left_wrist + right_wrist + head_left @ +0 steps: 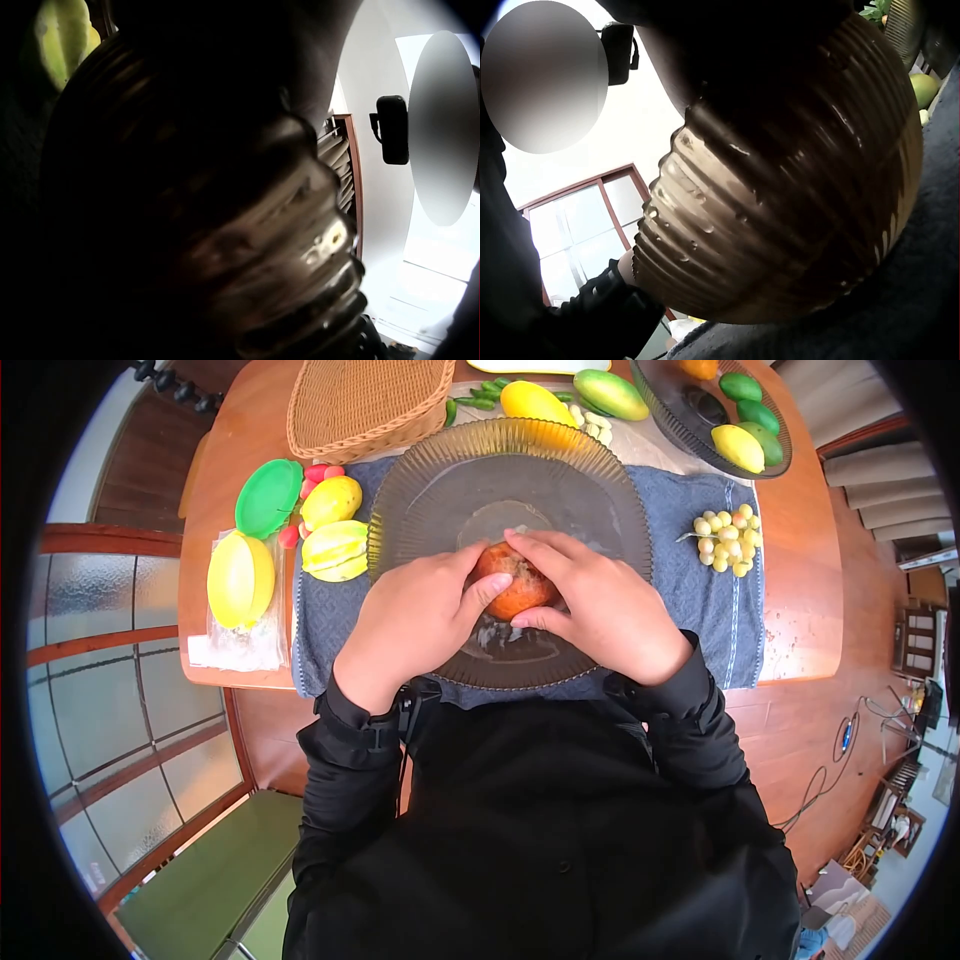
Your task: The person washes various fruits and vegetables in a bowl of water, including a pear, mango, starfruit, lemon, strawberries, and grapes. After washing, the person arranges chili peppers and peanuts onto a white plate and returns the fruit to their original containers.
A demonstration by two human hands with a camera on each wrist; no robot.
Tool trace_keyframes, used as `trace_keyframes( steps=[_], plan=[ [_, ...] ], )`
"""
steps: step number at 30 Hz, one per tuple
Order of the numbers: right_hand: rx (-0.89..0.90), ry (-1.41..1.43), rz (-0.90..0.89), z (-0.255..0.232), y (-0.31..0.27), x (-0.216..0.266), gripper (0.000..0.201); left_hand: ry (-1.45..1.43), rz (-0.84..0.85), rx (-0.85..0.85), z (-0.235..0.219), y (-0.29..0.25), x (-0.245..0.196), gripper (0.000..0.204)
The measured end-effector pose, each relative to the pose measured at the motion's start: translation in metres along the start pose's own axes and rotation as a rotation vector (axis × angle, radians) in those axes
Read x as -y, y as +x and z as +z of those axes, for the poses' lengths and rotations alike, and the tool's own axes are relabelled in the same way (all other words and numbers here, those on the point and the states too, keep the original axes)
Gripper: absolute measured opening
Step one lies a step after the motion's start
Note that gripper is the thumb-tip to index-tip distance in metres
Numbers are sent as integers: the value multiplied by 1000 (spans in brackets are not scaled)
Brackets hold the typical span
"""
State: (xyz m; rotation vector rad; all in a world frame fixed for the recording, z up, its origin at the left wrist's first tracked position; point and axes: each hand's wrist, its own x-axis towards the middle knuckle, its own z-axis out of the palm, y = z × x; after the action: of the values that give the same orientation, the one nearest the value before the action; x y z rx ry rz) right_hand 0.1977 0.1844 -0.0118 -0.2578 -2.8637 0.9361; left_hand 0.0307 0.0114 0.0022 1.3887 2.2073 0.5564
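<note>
A round reddish-orange fruit (517,582) is held between both hands over a large ribbed, see-through bowl (420,490). My left hand (415,610) grips its left side, thumb across the front. On the other side my right hand (605,595) curls round it, fingers on top and thumb below. Some water shows in the bowl beneath. In the left wrist view the bowl's ribbed wall (285,247) hides the hand and fruit; the right wrist view likewise shows mostly the wet bowl wall (705,202).
A blue cloth (690,620) lies under the bowl. Left are star fruit (335,551), a green dish (268,498) and a yellow dish (240,580); right, grapes (728,540). Behind stand a wicker basket (365,405) and a dark fruit bowl (670,420).
</note>
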Motion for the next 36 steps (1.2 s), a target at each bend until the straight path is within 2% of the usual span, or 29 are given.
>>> trace_keyframes(
  steps=[3, 5, 7, 10, 12, 14, 18, 20, 22, 25, 27, 29, 32, 36],
  plan=[
    [-35, -28, -31, 1, 0, 0, 71, 7, -19, -10, 1, 0, 1, 44],
    [37, -63, -7, -1, 1, 1, 69, -22, -8, -40, 2, -1, 1, 45],
    [4, -83, -2, 2, 1, 2, 68, -52, 7, -74, 4, -2, 2, 46],
    [-60, -104, 10, 6, 0, 0, 66, -76, 112, -161, 9, -2, 9, 50],
    [-90, -104, 17, 9, 1, -3, 66, -186, 168, -186, 9, -3, 12, 61],
    [-157, -41, 27, 12, 1, -5, 65, -181, 162, -174, 5, -4, 5, 65],
    [-139, -9, 14, 1, 1, 0, 65, -150, 130, -173, 7, -4, 9, 73],
    [-160, 74, -73, -5, 1, 6, 65, -126, 95, -177, 7, -4, 9, 73],
    [-143, 96, -44, -6, 1, 4, 66, -100, 62, -182, 7, -4, 10, 74],
    [-170, 130, -22, -5, 1, 5, 66, -146, 80, -169, 6, -5, 12, 80],
    [-216, 139, -35, -3, 2, 3, 64, -287, -23, -100, 3, -8, 10, 88],
    [-349, 221, -29, 2, 4, 0, 64, -293, 9, -143, 6, -7, 9, 91],
    [-266, 157, 34, 0, 4, 5, 63, -263, 51, -172, 4, -6, 6, 95],
    [-379, 126, -63, -1, 2, 3, 64, -218, 73, -189, 3, -8, 3, 94]
  ],
)
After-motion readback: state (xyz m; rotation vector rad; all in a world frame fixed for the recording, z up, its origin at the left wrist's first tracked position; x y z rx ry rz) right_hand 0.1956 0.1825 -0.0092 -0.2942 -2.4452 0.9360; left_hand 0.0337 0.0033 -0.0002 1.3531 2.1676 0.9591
